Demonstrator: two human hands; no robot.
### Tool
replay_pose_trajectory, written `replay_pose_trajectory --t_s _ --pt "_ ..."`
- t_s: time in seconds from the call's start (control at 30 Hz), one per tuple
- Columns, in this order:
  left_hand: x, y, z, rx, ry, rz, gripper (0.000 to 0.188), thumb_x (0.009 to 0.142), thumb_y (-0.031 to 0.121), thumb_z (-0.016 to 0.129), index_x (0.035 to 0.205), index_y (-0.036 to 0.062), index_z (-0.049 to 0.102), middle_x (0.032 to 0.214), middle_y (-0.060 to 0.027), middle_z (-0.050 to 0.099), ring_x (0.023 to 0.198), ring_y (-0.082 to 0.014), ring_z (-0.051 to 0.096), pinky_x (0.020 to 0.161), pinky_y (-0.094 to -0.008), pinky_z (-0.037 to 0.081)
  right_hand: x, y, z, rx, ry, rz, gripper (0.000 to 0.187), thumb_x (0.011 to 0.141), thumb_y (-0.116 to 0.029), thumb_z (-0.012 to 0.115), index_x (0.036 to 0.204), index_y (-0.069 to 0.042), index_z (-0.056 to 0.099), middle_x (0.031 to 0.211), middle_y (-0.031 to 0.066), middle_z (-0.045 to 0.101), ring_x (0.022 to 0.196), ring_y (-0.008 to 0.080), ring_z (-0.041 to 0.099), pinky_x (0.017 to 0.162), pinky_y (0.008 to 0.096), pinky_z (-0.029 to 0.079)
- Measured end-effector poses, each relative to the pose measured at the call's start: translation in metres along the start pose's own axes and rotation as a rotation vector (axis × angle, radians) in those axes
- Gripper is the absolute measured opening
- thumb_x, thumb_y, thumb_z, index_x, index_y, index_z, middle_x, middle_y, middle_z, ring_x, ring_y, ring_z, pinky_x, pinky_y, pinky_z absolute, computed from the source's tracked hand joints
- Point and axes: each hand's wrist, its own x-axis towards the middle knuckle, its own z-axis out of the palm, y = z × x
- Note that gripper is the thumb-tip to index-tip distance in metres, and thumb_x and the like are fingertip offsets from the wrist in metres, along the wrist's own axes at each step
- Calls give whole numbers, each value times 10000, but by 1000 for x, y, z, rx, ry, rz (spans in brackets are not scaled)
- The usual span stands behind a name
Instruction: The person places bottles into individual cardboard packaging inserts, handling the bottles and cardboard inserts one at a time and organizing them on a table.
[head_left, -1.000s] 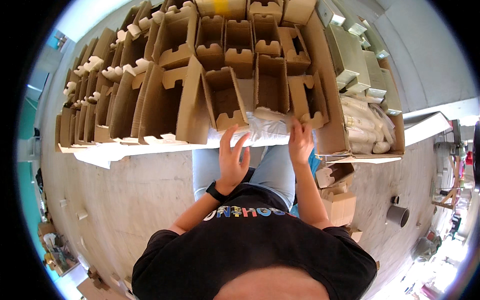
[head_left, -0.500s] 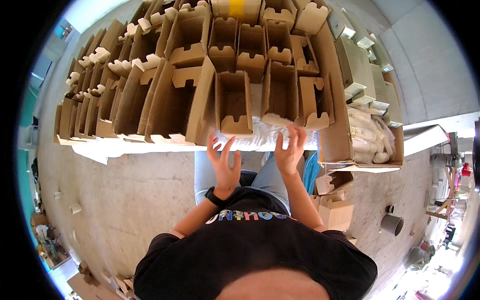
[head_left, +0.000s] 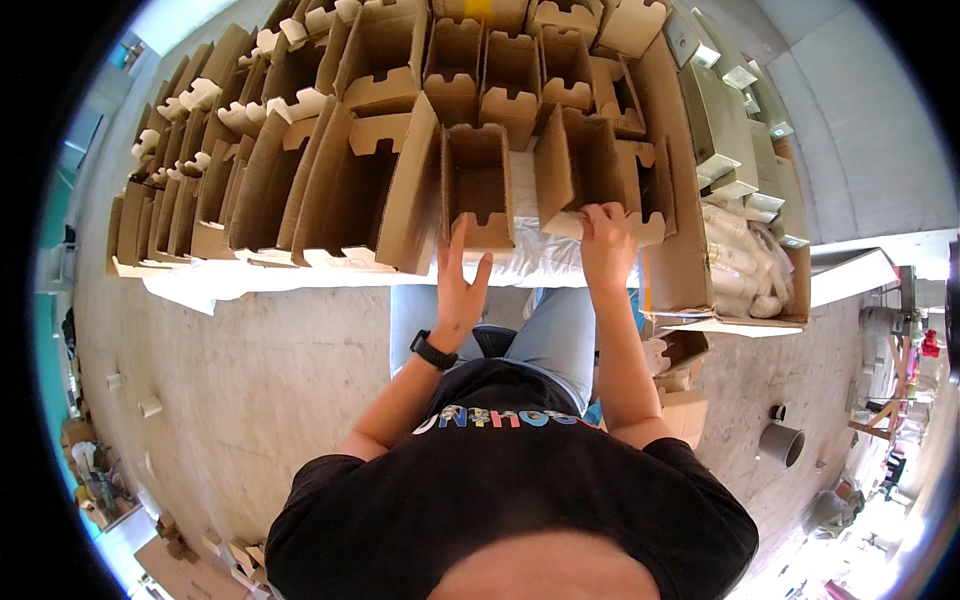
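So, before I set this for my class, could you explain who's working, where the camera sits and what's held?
No machine: a person uses bare hands. A wide fisheye camera on their head looks down, so straight edges bend. Open cardboard boxes stand in rows, a white covering showing beneath; a larger carton at right holds pale boxes and wrapped items. The right hand curls its fingers at one box's near edge; how firmly is unclear. The left hand is open, holding nothing, fingertips near another box's front flap.
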Motion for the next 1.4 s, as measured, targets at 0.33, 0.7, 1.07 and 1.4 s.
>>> replay_pose_trajectory --t_s 0.33,0.7,1.07,1.4 --pt "11 -17 8 240 48 33 708 908 252 618 1473 6 270 1401 -293 350 1253 -486 397 1044 -474 369 -39 -35 -19 356 158 66 397 819 25 629 1204 -62 586 1249 135 576 901 263 672 625 312 578" --pt "10 -10 0 207 27 81 607 816 154 702 1347 63 424 1285 -227 470 1131 -440 516 893 -463 478 -44 -89 3 473 -124 -455 510 825 33 578 1327 28 486 1339 199 533 1274 372 488 1033 438 427" --pt "12 -10 -4 -91 -28 2 460 935 227 616 1311 10 466 1268 -210 537 1204 -372 497 1002 -403 407 -56 -50 7 291 -184 -176 629 783 13 636 1374 20 420 1418 194 450 1340 373 401 1089 451 362" --pt "10 -5 -8 -341 -67 -150 476 1022 271 485 1418 18 408 1431 -135 447 1325 -232 412 1081 -335 334 -53 -51 0 446 -194 -183 631 768 -13 681 1357 -11 455 1321 188 522 1260 389 462 1045 461 383"
